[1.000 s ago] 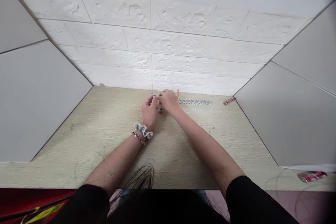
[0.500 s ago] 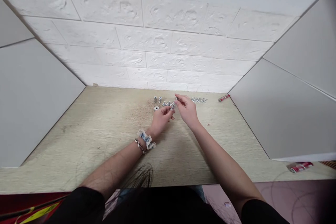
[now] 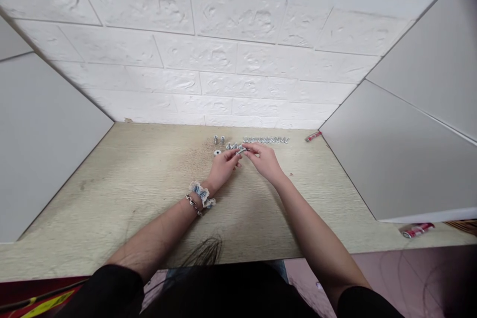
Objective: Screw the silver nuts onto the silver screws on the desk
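Between the fingertips of both hands is a small silvery screw [image 3: 241, 151]. My left hand [image 3: 222, 168], with a blue-and-white scrunchie and a chain bracelet at the wrist, pinches its left end. The fingers of my right hand [image 3: 264, 160] are closed on its right end. Just behind the fingertips, several short metal pieces [image 3: 234, 145] stand in a short row. A long row of small screws [image 3: 266, 140] lies farther back. Left of the hands are a round metal piece with a dark hole [image 3: 217, 152] and two upright threaded pieces [image 3: 219, 140].
The pale wooden table [image 3: 149, 174] meets a white brick-pattern wall [image 3: 216, 59], with grey panels at both sides. One red cylinder [image 3: 313, 136] lies at the back right corner, another [image 3: 418, 230] near the front right. Part of a woven item [image 3: 464, 226] shows at the right edge.
My right hand has moved down from the back row to the screw at my left fingertips, uncovering more of that row. The whole view has shifted slightly.
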A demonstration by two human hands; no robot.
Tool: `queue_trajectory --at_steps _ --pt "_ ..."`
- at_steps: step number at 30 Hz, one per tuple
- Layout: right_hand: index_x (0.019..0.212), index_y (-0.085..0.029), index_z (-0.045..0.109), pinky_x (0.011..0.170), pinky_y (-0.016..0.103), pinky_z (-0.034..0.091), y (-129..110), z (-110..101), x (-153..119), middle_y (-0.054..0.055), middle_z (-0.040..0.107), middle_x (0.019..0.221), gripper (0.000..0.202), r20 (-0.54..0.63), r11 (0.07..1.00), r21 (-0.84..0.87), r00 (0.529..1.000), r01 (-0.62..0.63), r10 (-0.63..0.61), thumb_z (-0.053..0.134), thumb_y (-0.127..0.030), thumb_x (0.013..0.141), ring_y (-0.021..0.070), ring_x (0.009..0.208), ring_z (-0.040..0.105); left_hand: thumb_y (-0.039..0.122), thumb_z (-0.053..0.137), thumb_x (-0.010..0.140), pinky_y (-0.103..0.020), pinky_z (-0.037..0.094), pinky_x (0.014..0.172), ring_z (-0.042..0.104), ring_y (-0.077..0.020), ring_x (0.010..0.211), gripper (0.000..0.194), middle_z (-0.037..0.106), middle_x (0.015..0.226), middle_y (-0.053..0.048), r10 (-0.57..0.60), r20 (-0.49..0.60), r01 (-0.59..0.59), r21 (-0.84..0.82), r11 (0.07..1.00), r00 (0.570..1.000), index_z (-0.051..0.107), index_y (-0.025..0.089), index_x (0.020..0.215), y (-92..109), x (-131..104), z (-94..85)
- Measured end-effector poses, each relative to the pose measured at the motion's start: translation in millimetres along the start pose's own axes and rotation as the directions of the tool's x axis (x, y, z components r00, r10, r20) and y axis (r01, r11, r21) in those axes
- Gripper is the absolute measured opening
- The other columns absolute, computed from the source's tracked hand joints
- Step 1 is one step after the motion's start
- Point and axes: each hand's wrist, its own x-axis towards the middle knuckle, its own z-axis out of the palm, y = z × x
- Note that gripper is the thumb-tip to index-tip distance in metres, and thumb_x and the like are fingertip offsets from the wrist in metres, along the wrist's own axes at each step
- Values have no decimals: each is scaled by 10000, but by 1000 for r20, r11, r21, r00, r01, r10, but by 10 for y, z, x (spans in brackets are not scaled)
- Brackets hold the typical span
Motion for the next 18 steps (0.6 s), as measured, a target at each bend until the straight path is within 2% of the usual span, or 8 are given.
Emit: queue_trajectory --at_steps 6,12,18 --pt "983 -225 681 853 328 474 6 20 -10 39 689 996 252 22 1000 -17 1000 0 0 538 -167 784 171 929 619 343 548 765 -196 404 509 538 -82 537 392 634 673 -11 38 0 -38 90 995 999 635 125 1078 -15 -6 -5" --pt "973 -228 682 866 321 468 -1 16 -17 41 686 1000 241 23 996 -48 997 72 -71 525 -165 802 171 964 611 337 504 789 -210 425 576 535 -76 541 326 648 769 -8 110 12 -111 183 977 994 646 163 1025 -34 -9 -5" --pt "947 -214 683 802 306 464 18 5 -18 49 690 928 190 20 988 -126 995 95 -93 559 -257 810 172 882 617 320 467 812 -210 420 608 531 -91 553 290 604 647 11 145 33 -149 275 950 989 643 165 984 5 -38 -8"
